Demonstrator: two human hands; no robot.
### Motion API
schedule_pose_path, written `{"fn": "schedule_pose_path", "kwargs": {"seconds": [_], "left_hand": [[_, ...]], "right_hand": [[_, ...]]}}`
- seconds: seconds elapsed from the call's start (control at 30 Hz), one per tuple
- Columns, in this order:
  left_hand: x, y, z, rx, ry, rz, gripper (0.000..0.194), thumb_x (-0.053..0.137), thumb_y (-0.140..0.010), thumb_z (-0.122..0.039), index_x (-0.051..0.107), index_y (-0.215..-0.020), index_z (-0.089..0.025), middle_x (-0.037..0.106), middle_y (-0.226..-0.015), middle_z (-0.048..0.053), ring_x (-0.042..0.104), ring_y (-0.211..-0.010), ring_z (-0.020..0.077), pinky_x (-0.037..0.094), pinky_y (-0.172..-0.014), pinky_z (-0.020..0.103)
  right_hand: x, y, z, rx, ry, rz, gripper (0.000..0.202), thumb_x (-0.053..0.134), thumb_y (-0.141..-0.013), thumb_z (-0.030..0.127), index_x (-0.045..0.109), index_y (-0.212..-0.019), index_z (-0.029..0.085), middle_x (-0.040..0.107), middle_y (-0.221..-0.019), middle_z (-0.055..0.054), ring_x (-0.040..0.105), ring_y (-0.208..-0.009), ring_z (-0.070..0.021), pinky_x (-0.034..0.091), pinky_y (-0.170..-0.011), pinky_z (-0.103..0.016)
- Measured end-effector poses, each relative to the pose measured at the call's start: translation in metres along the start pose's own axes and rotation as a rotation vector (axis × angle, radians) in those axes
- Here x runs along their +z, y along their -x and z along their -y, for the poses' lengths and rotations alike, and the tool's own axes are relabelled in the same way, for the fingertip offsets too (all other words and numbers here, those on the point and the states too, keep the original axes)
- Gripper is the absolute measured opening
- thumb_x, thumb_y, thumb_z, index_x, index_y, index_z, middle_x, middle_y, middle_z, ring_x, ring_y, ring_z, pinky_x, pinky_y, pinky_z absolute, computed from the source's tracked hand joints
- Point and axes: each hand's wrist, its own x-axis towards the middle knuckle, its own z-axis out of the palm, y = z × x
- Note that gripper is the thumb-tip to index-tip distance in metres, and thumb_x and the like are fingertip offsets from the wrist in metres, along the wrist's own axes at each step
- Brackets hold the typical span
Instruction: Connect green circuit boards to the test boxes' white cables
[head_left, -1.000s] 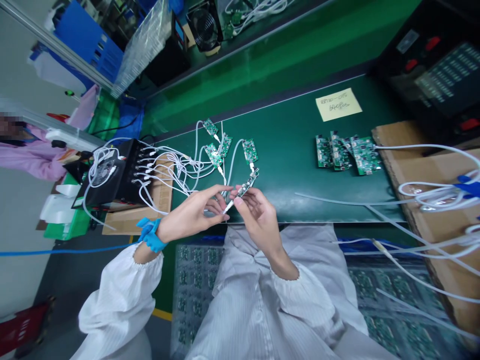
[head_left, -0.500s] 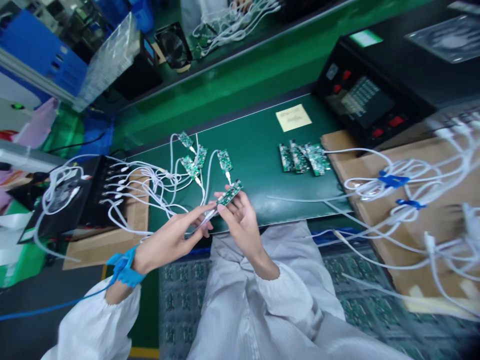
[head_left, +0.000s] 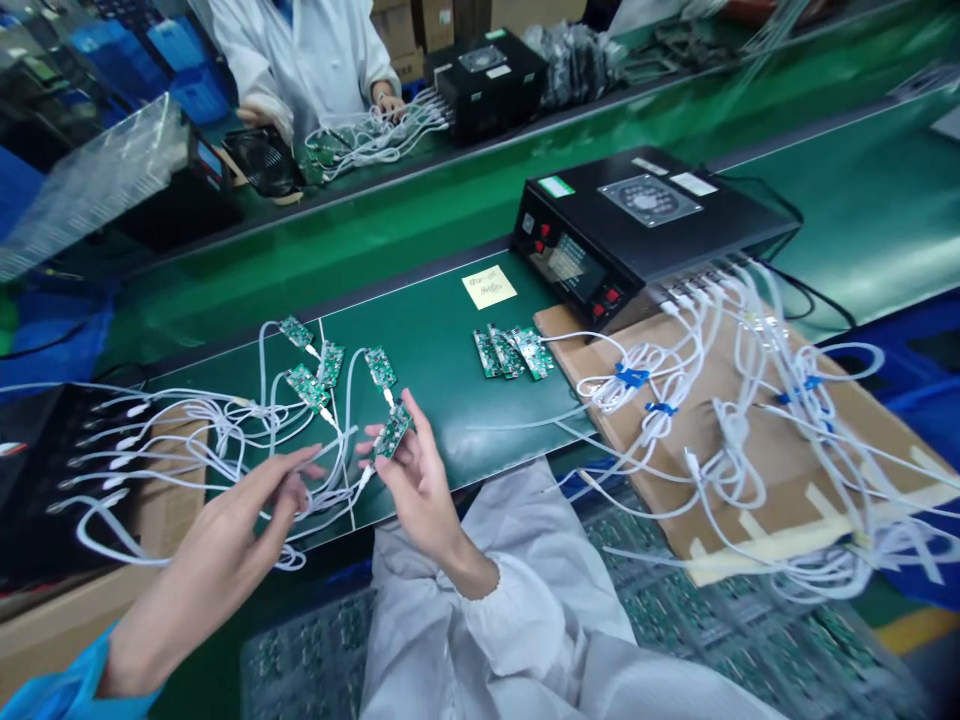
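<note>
My right hand (head_left: 420, 480) holds a small green circuit board (head_left: 392, 432) between thumb and fingers, and a white cable plug (head_left: 365, 478) sits at the board's lower end. My left hand (head_left: 232, 535) is over the white cables (head_left: 225, 425) to the left, fingers apart and slightly curled, nothing held in them. Just beyond the held board lies another cabled board (head_left: 380, 367). Farther left, several boards with white plugs rest on the green mat, one of them a board (head_left: 306, 385) near the cables. A row of boards (head_left: 531, 352) lies right of centre.
A black device (head_left: 645, 230) with red switches stands at the right, its white cables spread over cardboard (head_left: 660, 520). Another black box (head_left: 52, 480) is at the left. A yellow note (head_left: 489, 287) lies on the mat. Across the bench, a person in white handles cables.
My left hand has let go near the board and moved left, its fingers now apart. My right hand keeps the board, now with a plug at its lower end. The view has swung right.
</note>
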Motion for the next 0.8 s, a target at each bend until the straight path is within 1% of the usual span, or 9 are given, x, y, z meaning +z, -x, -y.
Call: {"fn": "schedule_pose_path", "kwargs": {"seconds": [0.07,0.13,0.2,0.3,0.4,0.47,0.57,0.7,0.8], "left_hand": [[0.000,-0.005,-0.001,-0.013,0.004,-0.060,0.036,0.054,-0.101,-0.046,0.066,-0.129,-0.027,0.075,-0.105,0.003,0.071,-0.080,0.0169,0.055,-0.065,0.021],[0.003,-0.008,-0.003,-0.021,0.033,-0.057,0.035,0.056,-0.099,-0.049,0.068,-0.124,-0.027,0.074,-0.103,0.002,0.067,-0.071,0.0151,0.051,-0.059,0.021],[0.006,-0.010,-0.005,-0.043,0.088,-0.040,0.033,0.058,-0.099,-0.051,0.070,-0.119,-0.027,0.074,-0.102,0.002,0.067,-0.073,0.0153,0.052,-0.062,0.021],[0.008,-0.011,-0.009,-0.099,0.187,-0.043,0.031,0.061,-0.097,-0.051,0.071,-0.112,-0.027,0.074,-0.104,0.002,0.071,-0.086,0.0181,0.056,-0.071,0.021],[0.008,-0.014,-0.015,-0.142,0.266,-0.080,0.032,0.066,-0.093,-0.053,0.072,-0.109,-0.026,0.074,-0.102,0.003,0.072,-0.086,0.0193,0.058,-0.071,0.022],[0.008,-0.015,-0.019,-0.159,0.297,-0.116,0.034,0.068,-0.091,-0.054,0.073,-0.109,-0.026,0.074,-0.103,0.003,0.072,-0.086,0.0200,0.059,-0.071,0.023],[0.009,-0.018,-0.021,-0.170,0.341,-0.148,0.032,0.071,-0.090,-0.051,0.073,-0.109,-0.026,0.074,-0.101,0.003,0.071,-0.084,0.0198,0.059,-0.070,0.024],[0.011,-0.022,-0.025,-0.174,0.375,-0.212,0.025,0.074,-0.088,-0.048,0.074,-0.097,-0.025,0.072,-0.096,0.002,0.068,-0.078,0.0172,0.058,-0.068,0.023],[0.011,-0.024,-0.030,-0.182,0.393,-0.245,0.023,0.074,-0.089,-0.045,0.075,-0.095,-0.022,0.072,-0.098,0.004,0.068,-0.087,0.0181,0.059,-0.073,0.024]], "right_hand": [[0.002,0.004,0.000,-0.012,0.022,0.055,0.078,0.066,-0.096,0.045,0.028,-0.163,0.035,0.063,-0.133,-0.009,0.069,-0.112,-0.0214,0.057,-0.107,-0.045],[0.006,0.008,-0.001,-0.021,0.029,0.126,0.071,0.061,-0.099,0.046,0.031,-0.163,0.034,0.064,-0.135,-0.009,0.068,-0.115,-0.0214,0.055,-0.110,-0.044],[0.008,0.012,-0.003,-0.034,0.038,0.198,0.068,0.058,-0.102,0.046,0.031,-0.163,0.033,0.063,-0.139,-0.008,0.066,-0.120,-0.0213,0.051,-0.114,-0.044],[0.009,0.014,-0.003,-0.071,0.079,0.263,0.068,0.059,-0.102,0.045,0.032,-0.164,0.033,0.056,-0.150,-0.008,0.061,-0.130,-0.0214,0.044,-0.121,-0.044],[0.008,0.014,-0.001,-0.104,0.140,0.279,0.068,0.061,-0.101,0.044,0.034,-0.163,0.032,0.051,-0.156,-0.008,0.057,-0.134,-0.0222,0.043,-0.121,-0.044],[0.006,0.013,0.000,-0.103,0.183,0.279,0.066,0.058,-0.103,0.046,0.036,-0.163,0.032,0.054,-0.153,-0.007,0.057,-0.135,-0.0220,0.046,-0.119,-0.043],[0.005,0.012,0.000,-0.078,0.214,0.292,0.059,0.051,-0.105,0.049,0.038,-0.161,0.033,0.060,-0.144,-0.006,0.063,-0.125,-0.0208,0.051,-0.113,-0.041],[0.007,0.013,-0.001,-0.061,0.184,0.312,0.057,0.050,-0.106,0.050,0.040,-0.160,0.036,0.062,-0.140,-0.006,0.070,-0.108,-0.0188,0.055,-0.107,-0.041],[0.007,0.014,0.000,-0.045,0.133,0.259,0.056,0.052,-0.104,0.052,0.045,-0.158,0.035,0.062,-0.141,-0.006,0.070,-0.109,-0.0187,0.057,-0.103,-0.038]]}}
